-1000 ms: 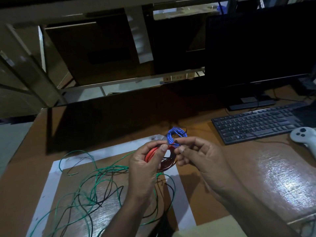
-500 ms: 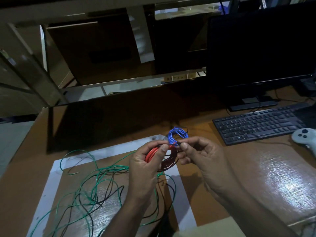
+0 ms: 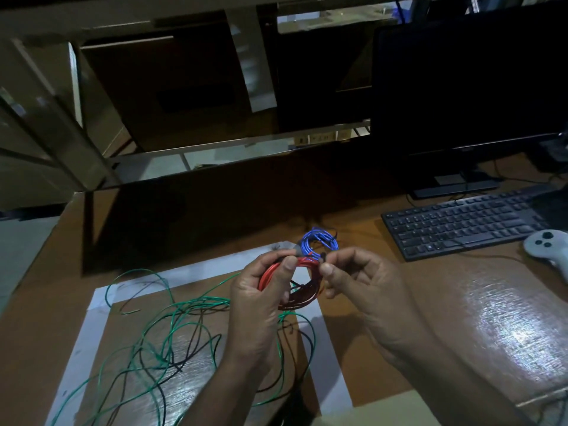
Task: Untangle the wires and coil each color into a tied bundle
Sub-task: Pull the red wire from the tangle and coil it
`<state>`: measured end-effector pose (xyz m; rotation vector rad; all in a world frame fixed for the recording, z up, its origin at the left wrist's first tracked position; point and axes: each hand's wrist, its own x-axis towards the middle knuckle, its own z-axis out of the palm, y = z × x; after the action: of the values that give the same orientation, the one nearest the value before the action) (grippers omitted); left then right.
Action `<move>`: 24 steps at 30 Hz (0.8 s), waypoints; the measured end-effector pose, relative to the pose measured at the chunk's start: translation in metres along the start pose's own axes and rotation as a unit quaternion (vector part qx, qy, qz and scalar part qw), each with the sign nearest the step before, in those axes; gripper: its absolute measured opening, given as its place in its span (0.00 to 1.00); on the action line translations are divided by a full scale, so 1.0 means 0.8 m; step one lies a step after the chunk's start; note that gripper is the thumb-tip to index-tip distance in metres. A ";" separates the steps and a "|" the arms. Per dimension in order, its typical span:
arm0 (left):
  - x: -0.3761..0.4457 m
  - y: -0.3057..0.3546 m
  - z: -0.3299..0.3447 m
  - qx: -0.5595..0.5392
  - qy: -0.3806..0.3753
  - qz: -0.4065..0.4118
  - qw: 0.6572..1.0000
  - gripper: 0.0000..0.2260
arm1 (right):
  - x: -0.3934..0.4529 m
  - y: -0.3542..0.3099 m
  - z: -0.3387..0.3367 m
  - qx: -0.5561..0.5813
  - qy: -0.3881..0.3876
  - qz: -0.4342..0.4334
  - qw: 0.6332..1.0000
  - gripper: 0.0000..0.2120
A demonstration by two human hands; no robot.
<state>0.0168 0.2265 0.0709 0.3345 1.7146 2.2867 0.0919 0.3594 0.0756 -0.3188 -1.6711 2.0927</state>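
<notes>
1. Comparing with the pictures from a second ago, little is seen to have shifted: the red wire coil (image 3: 289, 284) is still held at the centre of the frame, and the right hand (image 3: 356, 284) has been drawn in slightly closer to it.
2. The coil is gripped by the left hand (image 3: 261, 290), its thumb curled over the top strands; the fingers of the right hand are pinched on a small dark piece at the coil's upper right edge, apparently a tie or a wire end, though it cannot be told which.
3. It is judged that the red bundle is being tied off, not yet finished.
4. The blue wire bundle (image 3: 319, 242) is seen lying just above the hands, already coiled.
5. The green wire (image 3: 172, 327) and black wire (image 3: 196, 339) are left tangled together in the lower left of the frame, so two colours remain to be done.
6. The wires are spread on a brown board edged in white (image 3: 92, 333), laid on a glossy wooden bench (image 3: 491, 327).
7. A keyboard (image 3: 461, 229), a game controller (image 3: 547, 247) and a dark monitor (image 3: 467, 81) are set toward the right; the room is dimly lit.
</notes>
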 end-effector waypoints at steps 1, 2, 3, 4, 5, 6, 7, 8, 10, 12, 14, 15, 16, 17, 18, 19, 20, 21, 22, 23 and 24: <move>0.000 0.000 0.000 -0.001 -0.002 0.003 1.000 0.06 | -0.001 0.001 0.001 -0.009 -0.003 -0.002 1.000 0.03; 0.000 -0.001 0.001 -0.001 -0.003 0.005 1.000 0.06 | -0.001 0.002 0.002 -0.019 -0.004 -0.005 1.000 0.02; 0.001 -0.001 0.001 -0.002 -0.002 0.003 1.000 0.07 | -0.002 0.002 0.002 -0.024 -0.002 -0.007 1.000 0.01; 0.001 -0.002 0.001 -0.002 0.001 0.001 1.000 0.08 | -0.001 0.003 0.003 -0.026 0.002 -0.011 1.000 0.01; 0.001 -0.002 0.001 -0.003 0.003 -0.001 1.000 0.08 | -0.001 0.003 0.002 -0.028 0.006 -0.016 0.999 0.01; 0.001 -0.003 0.000 -0.003 0.003 -0.001 1.000 0.09 | -0.001 0.003 0.002 -0.032 0.009 -0.022 0.999 0.02; 0.001 -0.004 -0.001 -0.002 -0.001 -0.001 1.000 0.09 | 0.000 0.003 0.002 -0.037 0.010 -0.028 0.999 0.03; 0.001 -0.005 -0.001 0.001 -0.004 0.001 1.000 0.09 | 0.000 0.003 0.002 -0.041 0.011 -0.033 0.999 0.03; 0.001 -0.007 -0.002 0.005 -0.010 0.001 1.000 0.12 | 0.001 0.003 0.003 -0.044 0.013 -0.037 0.998 0.04; 0.001 -0.009 -0.002 0.002 -0.008 0.001 1.000 0.11 | 0.000 0.002 0.004 -0.038 0.013 -0.038 0.998 0.02; 0.001 -0.009 -0.001 -0.003 -0.007 0.004 1.000 0.09 | 0.000 0.001 0.005 -0.032 0.011 -0.038 0.999 0.01; 0.001 -0.009 -0.001 -0.005 -0.006 0.003 1.000 0.09 | 0.000 0.001 0.006 -0.031 0.010 -0.038 0.999 0.01; 0.001 -0.009 -0.002 -0.005 -0.006 0.002 1.000 0.08 | -0.001 0.000 0.005 -0.030 0.010 -0.037 0.999 0.01; 0.001 -0.008 -0.002 -0.005 -0.006 0.001 1.000 0.07 | -0.001 0.000 0.005 -0.027 0.010 -0.035 0.999 0.01; 0.001 -0.008 -0.002 -0.005 -0.008 0.001 1.000 0.06 | -0.001 -0.001 0.005 -0.026 0.011 -0.034 0.999 0.01; 0.001 -0.007 -0.002 -0.006 -0.010 0.001 1.000 0.06 | -0.001 -0.002 0.005 -0.026 0.011 -0.033 0.999 0.01; 0.001 -0.007 -0.001 -0.008 -0.012 0.002 1.000 0.05 | -0.001 -0.002 0.006 -0.027 0.012 -0.033 0.999 0.01; 0.001 -0.006 -0.001 -0.011 -0.013 0.004 1.000 0.06 | -0.001 -0.002 0.006 -0.030 0.013 -0.033 0.999 0.02; 0.000 -0.006 0.000 -0.012 -0.013 0.006 1.000 0.07 | -0.001 -0.002 0.006 -0.032 0.015 -0.032 0.999 0.03; 0.000 -0.006 0.000 -0.012 -0.012 0.007 1.000 0.08 | -0.001 -0.001 0.006 -0.033 0.018 -0.032 0.999 0.04; -0.001 -0.007 0.000 -0.011 -0.010 0.008 1.000 0.09 | 0.000 -0.001 0.006 -0.034 0.020 -0.032 0.999 0.04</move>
<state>0.0176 0.2275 0.0655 0.3669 1.6807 2.3043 0.0901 0.3548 0.0775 -0.3226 -1.7077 1.9741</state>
